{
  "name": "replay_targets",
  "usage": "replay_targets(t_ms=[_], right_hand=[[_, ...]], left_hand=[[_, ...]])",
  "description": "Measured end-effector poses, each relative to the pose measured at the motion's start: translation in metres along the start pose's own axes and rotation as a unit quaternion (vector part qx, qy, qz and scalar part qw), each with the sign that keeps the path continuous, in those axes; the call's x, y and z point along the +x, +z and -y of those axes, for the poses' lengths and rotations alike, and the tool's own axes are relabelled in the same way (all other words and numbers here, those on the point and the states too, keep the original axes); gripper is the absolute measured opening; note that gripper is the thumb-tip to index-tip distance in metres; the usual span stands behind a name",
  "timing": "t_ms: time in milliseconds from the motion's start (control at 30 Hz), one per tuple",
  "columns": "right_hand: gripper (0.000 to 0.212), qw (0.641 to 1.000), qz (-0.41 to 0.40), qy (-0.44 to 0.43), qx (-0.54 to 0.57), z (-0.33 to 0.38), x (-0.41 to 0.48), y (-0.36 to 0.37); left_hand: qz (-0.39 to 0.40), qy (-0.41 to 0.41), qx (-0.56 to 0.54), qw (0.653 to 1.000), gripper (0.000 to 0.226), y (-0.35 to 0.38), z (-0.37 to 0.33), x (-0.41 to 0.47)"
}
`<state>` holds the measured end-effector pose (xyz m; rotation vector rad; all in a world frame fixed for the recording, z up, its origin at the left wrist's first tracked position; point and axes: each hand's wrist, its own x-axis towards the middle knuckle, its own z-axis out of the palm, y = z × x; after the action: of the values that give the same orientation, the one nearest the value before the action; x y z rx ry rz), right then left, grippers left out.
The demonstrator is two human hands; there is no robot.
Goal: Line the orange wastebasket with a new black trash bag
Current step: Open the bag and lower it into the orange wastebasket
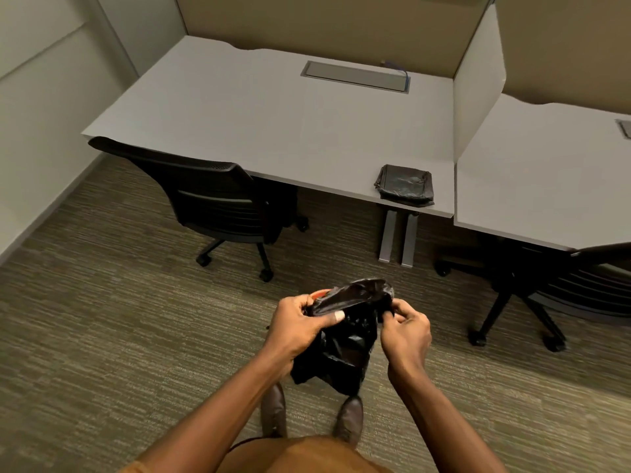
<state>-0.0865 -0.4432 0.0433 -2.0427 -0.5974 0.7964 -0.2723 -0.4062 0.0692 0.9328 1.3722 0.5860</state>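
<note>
A black trash bag point(345, 339) hangs between both hands above the carpet, its mouth partly spread at the top. My left hand point(297, 327) pinches the bag's left rim and my right hand point(406, 331) pinches its right rim. Only a small sliver of the orange wastebasket point(319, 294) shows behind the bag, just past my left fingers; the rest of it is hidden by the bag. A folded stack of black trash bags point(404, 184) lies on the desk's front right corner.
A grey desk point(273, 121) stands ahead with a black office chair point(211, 203) pushed under it at the left. A second desk point(546, 186) and another black chair point(563, 295) are at the right. My shoes point(273, 409) stand on the carpet.
</note>
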Motion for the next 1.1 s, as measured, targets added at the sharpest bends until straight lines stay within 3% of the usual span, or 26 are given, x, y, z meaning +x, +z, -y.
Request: replay_targets(t_ms=[67,133,233,300,433,533,600,733,800,867,933,1000,1100], right_hand=[[0.036,0.999,0.001,0.028,0.037,-0.002,0.005,-0.004],[0.028,0.995,0.010,0.050,0.081,-0.002,0.008,-0.007],[0.029,0.992,0.015,0.057,0.112,-0.001,0.010,-0.009],[0.034,0.989,0.043,0.061,0.130,-0.003,0.012,-0.011],[0.041,0.984,0.079,0.094,0.129,-0.014,0.015,-0.009],[0.045,0.969,0.101,0.124,0.188,-0.021,0.015,-0.010],[0.035,0.959,0.108,0.137,0.223,-0.026,0.015,-0.012],[0.035,0.962,0.104,0.131,0.216,-0.037,0.020,-0.019],[0.030,0.964,0.118,0.128,0.199,-0.038,0.022,-0.023],[0.030,0.969,0.145,0.109,0.165,-0.041,0.023,-0.028],[0.048,0.981,0.177,0.049,0.061,-0.048,0.026,-0.034],[0.059,0.981,0.182,0.063,-0.016,-0.057,0.032,-0.031],[0.049,0.983,0.137,0.120,-0.003,-0.067,0.040,-0.027]], left_hand=[[0.010,-0.043,0.099,0.994,0.032,-0.010,0.006,0.003],[-0.006,-0.066,0.241,0.968,0.033,-0.017,0.010,0.007],[-0.073,-0.067,0.439,0.893,0.045,-0.024,0.014,0.008],[-0.139,-0.029,0.525,0.839,0.039,-0.026,0.018,0.004],[-0.179,-0.002,0.584,0.791,0.026,-0.026,0.025,-0.001],[-0.149,-0.024,0.594,0.790,0.016,-0.028,0.032,0.001],[-0.143,-0.039,0.578,0.802,0.016,-0.028,0.036,0.001],[-0.163,-0.118,0.484,0.851,0.024,-0.027,0.046,0.002],[-0.187,-0.161,0.296,0.923,0.025,-0.028,0.050,0.005],[-0.210,-0.177,0.069,0.959,0.024,-0.026,0.053,0.006],[-0.229,-0.175,-0.095,0.953,0.020,-0.022,0.049,0.007],[-0.230,-0.179,-0.217,0.932,0.021,-0.019,0.045,0.009],[-0.185,-0.208,-0.367,0.887,0.022,-0.017,0.040,0.012]])
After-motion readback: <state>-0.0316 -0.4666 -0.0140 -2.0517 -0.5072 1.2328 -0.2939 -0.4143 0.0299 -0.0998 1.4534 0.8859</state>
